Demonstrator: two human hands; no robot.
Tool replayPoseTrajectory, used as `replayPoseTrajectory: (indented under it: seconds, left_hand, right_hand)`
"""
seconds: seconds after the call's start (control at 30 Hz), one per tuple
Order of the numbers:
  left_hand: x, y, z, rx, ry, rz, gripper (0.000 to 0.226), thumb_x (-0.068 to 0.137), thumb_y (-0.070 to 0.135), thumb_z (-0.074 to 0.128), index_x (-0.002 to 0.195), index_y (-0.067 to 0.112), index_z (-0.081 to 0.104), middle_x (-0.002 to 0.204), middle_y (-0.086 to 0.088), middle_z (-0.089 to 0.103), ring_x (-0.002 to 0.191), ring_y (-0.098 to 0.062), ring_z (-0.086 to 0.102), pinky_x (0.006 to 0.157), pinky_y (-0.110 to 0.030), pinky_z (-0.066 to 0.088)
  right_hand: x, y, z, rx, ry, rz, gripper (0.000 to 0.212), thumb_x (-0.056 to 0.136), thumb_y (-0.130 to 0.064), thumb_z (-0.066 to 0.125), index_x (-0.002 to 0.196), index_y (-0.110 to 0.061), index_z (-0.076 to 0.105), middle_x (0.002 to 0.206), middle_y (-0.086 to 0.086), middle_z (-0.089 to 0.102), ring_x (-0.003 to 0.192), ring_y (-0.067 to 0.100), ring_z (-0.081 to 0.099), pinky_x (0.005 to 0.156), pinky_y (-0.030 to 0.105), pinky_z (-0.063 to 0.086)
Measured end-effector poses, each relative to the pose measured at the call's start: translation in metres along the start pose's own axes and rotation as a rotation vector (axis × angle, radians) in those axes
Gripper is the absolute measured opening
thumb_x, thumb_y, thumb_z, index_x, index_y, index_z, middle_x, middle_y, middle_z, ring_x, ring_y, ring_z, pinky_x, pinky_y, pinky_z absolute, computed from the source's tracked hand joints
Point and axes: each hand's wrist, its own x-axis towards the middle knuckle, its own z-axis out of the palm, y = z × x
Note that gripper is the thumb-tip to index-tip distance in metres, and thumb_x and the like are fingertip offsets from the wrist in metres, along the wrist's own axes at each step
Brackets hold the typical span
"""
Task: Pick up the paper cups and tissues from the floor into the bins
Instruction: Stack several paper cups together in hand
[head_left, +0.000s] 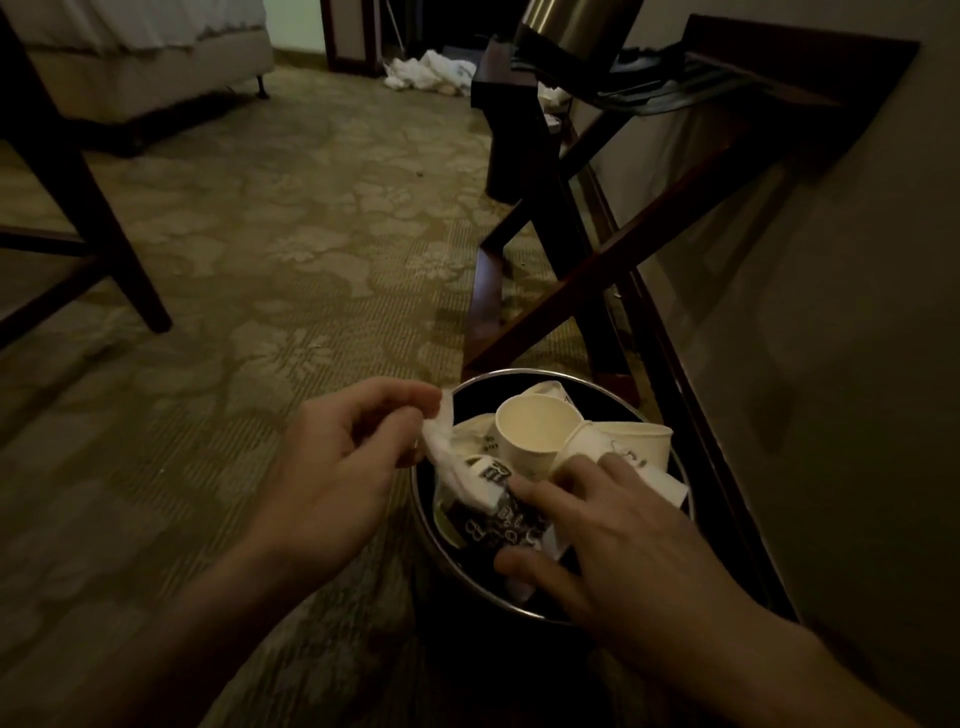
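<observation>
The tissue (441, 447) is a soft, crumpled white wad, light as nothing, hanging over the left rim of the bin (519, 372) with its lower end already trailing down among the rubbish. It has no stiffness, so any fold serves as a place to hold, though I expect it would tear if tugged and could drift off the edge rather than drop straight in.

The paper cups are already inside. One pale cup (530, 431) sits mouth-up near the middle, and a dark printed cup (493, 519) lies on its side in front of it. They look thin-walled and easy to crush, so I judge they are best taken by the rim or pressed gently.

My left hand (343, 457) is at the bin's left rim, thumb and fingertips curled together and pinching the tissue's upper end. My right hand (613, 525) is over the bin with its fingers spread and fairly straight. The forefinger touches the dark printed cup and the rest are laid on the pile, gripping nothing that I can see.

The bin stands on patterned carpet (260, 234), just beside a dark wooden folding rack (597, 260). Well off across the room lies a white heap (426, 73), too far to make out.
</observation>
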Motion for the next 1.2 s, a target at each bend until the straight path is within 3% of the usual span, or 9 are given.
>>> replayPoseTrajectory:
  seconds: [0.07,0.2,0.37,0.5,0.6,0.8,0.93,1.03,1.2]
  left_hand:
    - [0.002,0.005,-0.003,0.052,0.017,0.071,0.023,0.087,0.009,0.067,0.092,0.031,0.074,0.091,0.016,0.075,0.083,-0.002,0.071,0.074,-0.017,0.057]
    - [0.014,0.015,0.002,0.197,0.075,0.168,0.016,0.083,0.019,0.074,0.088,0.034,0.073,0.081,0.02,0.073,0.071,0.001,0.07,0.062,-0.014,0.054]
    - [0.031,0.019,0.022,0.346,0.06,0.207,0.006,0.077,0.039,0.076,0.079,0.036,0.071,0.072,0.022,0.069,0.059,0.007,0.064,0.048,-0.011,0.046]
    - [0.046,-0.01,0.029,0.325,0.053,0.009,0.016,0.075,0.033,0.083,0.071,0.027,0.068,0.055,0.016,0.065,0.049,0.006,0.059,0.045,-0.012,0.04]
    - [0.053,-0.03,0.034,0.383,0.012,-0.098,0.019,0.075,0.038,0.083,0.069,0.027,0.069,0.057,0.013,0.067,0.052,0.002,0.063,0.048,-0.021,0.044]
    - [0.066,-0.03,0.031,0.505,-0.182,-0.04,0.018,0.085,0.043,0.073,0.073,0.03,0.075,0.059,0.021,0.063,0.057,0.009,0.059,0.042,-0.009,0.036]
    - [0.06,-0.017,0.019,0.437,-0.227,-0.006,0.019,0.091,0.032,0.067,0.074,0.031,0.074,0.06,0.014,0.066,0.053,0.007,0.059,0.047,-0.012,0.042]
    - [0.056,0.006,-0.008,0.642,-0.149,0.129,0.021,0.088,0.03,0.066,0.07,0.02,0.072,0.053,0.011,0.052,0.055,0.006,0.052,0.048,-0.009,0.035]
    - [0.02,0.036,-0.112,1.005,-0.077,-0.032,0.036,0.083,0.039,0.062,0.06,0.014,0.05,0.054,0.002,0.049,0.054,-0.01,0.049,0.047,-0.028,0.034]
  right_hand:
    - [0.004,0.004,-0.015,0.121,0.132,0.002,0.074,0.075,-0.085,0.024,0.137,-0.047,0.038,0.118,-0.021,0.038,0.104,0.0,0.035,0.079,0.019,0.037]
    - [0.031,0.006,-0.045,0.442,0.326,-0.11,0.066,0.072,-0.077,0.051,0.129,-0.043,0.047,0.102,-0.025,0.057,0.088,-0.006,0.057,0.064,0.013,0.049]
    - [0.073,0.011,-0.059,0.413,0.269,-0.216,0.019,0.086,-0.035,0.067,0.102,-0.026,0.07,0.086,-0.015,0.069,0.08,-0.008,0.063,0.071,0.009,0.05]
    - [0.104,0.02,-0.052,0.278,0.038,-0.231,0.011,0.088,-0.031,0.069,0.097,-0.026,0.073,0.088,-0.013,0.07,0.082,-0.003,0.064,0.073,0.021,0.056]
    - [0.121,0.028,-0.039,0.197,-0.136,-0.202,0.015,0.09,-0.031,0.066,0.101,-0.025,0.074,0.091,-0.011,0.071,0.083,0.0,0.065,0.075,0.024,0.056]
    - [0.132,0.036,-0.03,0.173,-0.226,-0.183,0.016,0.092,-0.034,0.061,0.099,-0.028,0.073,0.086,-0.012,0.07,0.077,-0.002,0.064,0.07,0.022,0.055]
    - [0.117,0.039,-0.035,0.293,-0.046,-0.16,0.01,0.083,-0.04,0.062,0.083,-0.032,0.067,0.082,-0.011,0.065,0.076,-0.003,0.06,0.067,0.027,0.055]
    - [0.112,0.026,-0.043,0.407,0.162,-0.206,0.014,0.076,-0.041,0.063,0.069,-0.029,0.058,0.068,-0.007,0.059,0.063,0.005,0.057,0.053,0.023,0.046]
    - [0.14,-0.064,-0.036,0.483,-0.021,-0.483,0.022,0.072,-0.043,0.067,0.067,-0.03,0.05,0.055,-0.009,0.052,0.047,0.006,0.046,0.045,0.019,0.036]
